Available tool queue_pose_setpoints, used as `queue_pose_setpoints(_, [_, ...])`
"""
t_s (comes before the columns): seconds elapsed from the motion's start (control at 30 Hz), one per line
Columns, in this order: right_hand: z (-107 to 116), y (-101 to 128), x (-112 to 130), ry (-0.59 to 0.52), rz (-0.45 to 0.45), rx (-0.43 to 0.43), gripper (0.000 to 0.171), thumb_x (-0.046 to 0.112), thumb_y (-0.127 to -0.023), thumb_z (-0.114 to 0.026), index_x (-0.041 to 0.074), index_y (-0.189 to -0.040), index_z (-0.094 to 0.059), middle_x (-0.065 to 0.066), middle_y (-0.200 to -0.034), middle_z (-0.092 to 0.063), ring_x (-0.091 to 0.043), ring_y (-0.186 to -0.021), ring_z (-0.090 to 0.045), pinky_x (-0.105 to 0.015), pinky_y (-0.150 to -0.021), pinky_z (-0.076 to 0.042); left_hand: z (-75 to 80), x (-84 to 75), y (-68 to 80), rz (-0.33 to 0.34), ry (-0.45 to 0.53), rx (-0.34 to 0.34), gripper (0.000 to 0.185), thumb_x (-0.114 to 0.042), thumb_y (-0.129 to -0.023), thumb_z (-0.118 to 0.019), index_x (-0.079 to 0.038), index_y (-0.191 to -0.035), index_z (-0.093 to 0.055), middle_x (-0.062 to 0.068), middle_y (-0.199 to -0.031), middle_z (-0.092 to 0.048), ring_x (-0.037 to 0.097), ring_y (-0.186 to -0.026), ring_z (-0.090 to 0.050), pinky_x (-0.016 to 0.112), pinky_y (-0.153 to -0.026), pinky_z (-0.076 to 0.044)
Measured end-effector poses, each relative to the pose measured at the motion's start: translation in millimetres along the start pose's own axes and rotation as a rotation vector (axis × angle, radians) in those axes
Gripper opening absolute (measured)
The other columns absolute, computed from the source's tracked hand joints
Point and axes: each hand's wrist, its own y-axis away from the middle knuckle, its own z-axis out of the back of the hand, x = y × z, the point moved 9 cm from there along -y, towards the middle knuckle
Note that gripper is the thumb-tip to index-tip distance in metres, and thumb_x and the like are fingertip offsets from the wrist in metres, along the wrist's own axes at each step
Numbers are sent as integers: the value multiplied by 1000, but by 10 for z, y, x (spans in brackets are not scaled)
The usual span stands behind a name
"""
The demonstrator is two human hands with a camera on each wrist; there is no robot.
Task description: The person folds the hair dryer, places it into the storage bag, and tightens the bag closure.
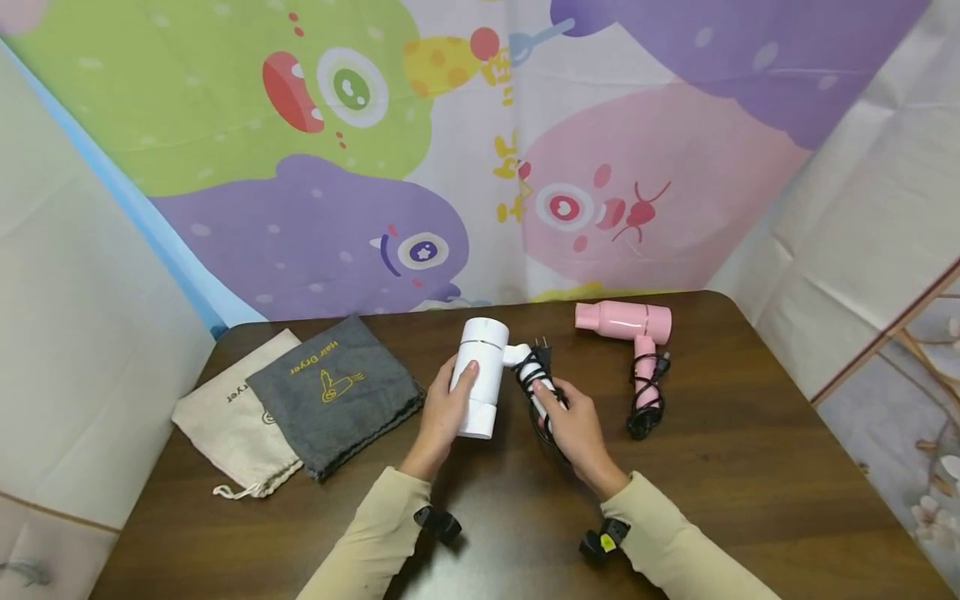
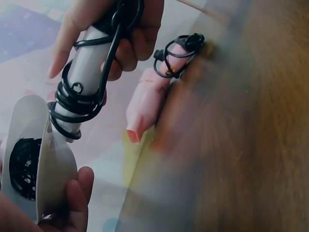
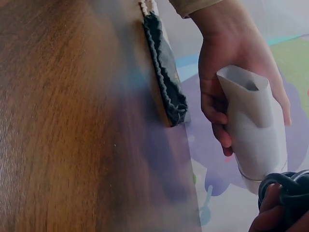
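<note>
A: What is at the centre of the head view?

B: A white hair dryer (image 1: 481, 377), just above the middle of the brown table (image 1: 750, 467). The left hand (image 1: 444, 412) is wrapped round its barrel, fingers curled over the far side and thumb on the near side. The right hand (image 1: 576, 429) grips the folded handle, where the black cord (image 1: 542, 385) is wound; the fingers close over both handle and cord.

A: Do the wrist views agree?

B: Yes. In the left wrist view the cord coils round the white handle under the right hand's fingers (image 2: 140, 38), and the dryer's dark rear grille shows at lower left. In the right wrist view the left hand clasps the barrel at the right of the frame.

A: What else lies on the table?

B: A pink hair dryer (image 1: 633, 333) with its own black cord wound on, at right of centre, well apart from the hands. At left, a grey pouch (image 1: 333, 396) marked "Hair Dryer" overlaps a beige drawstring bag (image 1: 225, 425).
</note>
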Motion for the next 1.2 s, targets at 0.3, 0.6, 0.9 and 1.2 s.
queue_pose_setpoints(0.3, [-29, 57, -1, -51, 23, -60, 43, 30, -98, -58, -2, -126, -59, -13, -88, -62, -9, -58, -55, -21, -53, -46, -6, -2, 70, -1, 43, -3, 55, -41, -98, -54, -17, -146, -45, 19, -126, -62, 24, -86, -62, 30, -69, -50])
queue_pose_setpoints(0.6, [-97, 212, 11, -124, 37, -166, 42, 25, -101, -53, -5, -130, -53, -15, -92, -61, -9, -61, -54, -20, -55, -45, -83, 7, 218, 1, 92, -57, 55, -40, -99, -53, -15, -147, -44, 20, -125, -63, 22, -85, -61, 30, -68, -49])
queue_pose_setpoints(0.9, [-197, 301, 71, -167, 80, -264, 42, 22, -102, -49, -5, -134, -47, -24, -111, -61, -23, -88, -59, -27, -77, -47, -166, -110, 309, -30, 152, -111, 53, -36, -99, -53, -15, -146, -43, 18, -126, -62, 23, -86, -61, 31, -71, -49])
queue_pose_setpoints(1.2, [-248, 257, 68, -77, 73, -150, 51, 24, -102, -47, -9, -140, -38, -29, -126, -55, -35, -110, -55, -43, -95, -44, -180, -68, 288, 30, 134, -67, 54, -41, -103, -42, -13, -149, -37, 16, -138, -53, 30, -110, -56, 42, -92, -45])
